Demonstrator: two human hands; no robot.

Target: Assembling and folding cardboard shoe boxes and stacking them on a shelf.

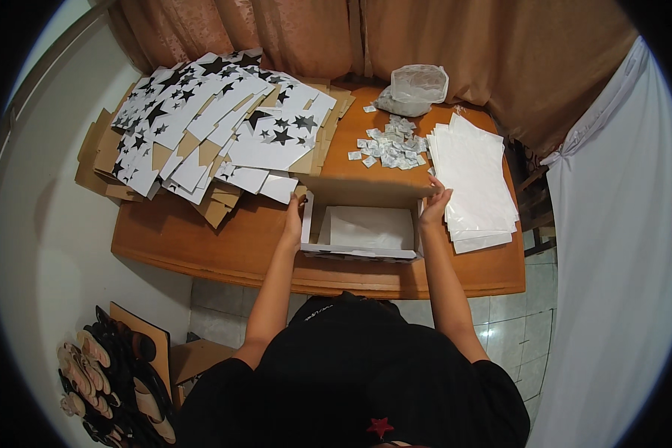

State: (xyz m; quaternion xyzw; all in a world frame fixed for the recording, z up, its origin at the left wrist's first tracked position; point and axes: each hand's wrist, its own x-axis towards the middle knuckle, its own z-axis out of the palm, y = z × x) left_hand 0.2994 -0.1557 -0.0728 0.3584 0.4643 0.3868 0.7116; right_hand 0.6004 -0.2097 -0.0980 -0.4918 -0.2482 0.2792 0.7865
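Left hand (293,222) grips the left wall of an open cardboard box (366,228), fingers curled over the edge near the box's 9 o'clock side. That box sits at the centre of a brown wooden desk (201,239), close to the near edge, with white walls, a white inner floor and a brown flap standing up along its far side.

At 10 o'clock from the box, a wide heap of flat box blanks (209,119) covers the desk's left end; they are white printed with black stars, with plain brown cardboard showing beneath and between them. Down at 8 o'clock, off the desk on the tiled floor, sandals and shoes (112,381) lie in a row beside a brown board.

Right hand (434,205) holds the box's right wall at its far corner, about 2 o'clock on the box, fingers pinched over the raised flap edge. Beyond the box at 12 to 1 o'clock, small white sachets (390,145) lie scattered in a loose pile, and farther back sits a crumpled clear plastic bag (417,88). At 3 o'clock, just beside the right hand, rests a stack of white sheets (474,183). Tan curtains hang behind the desk, and white cloth hangs at far right.
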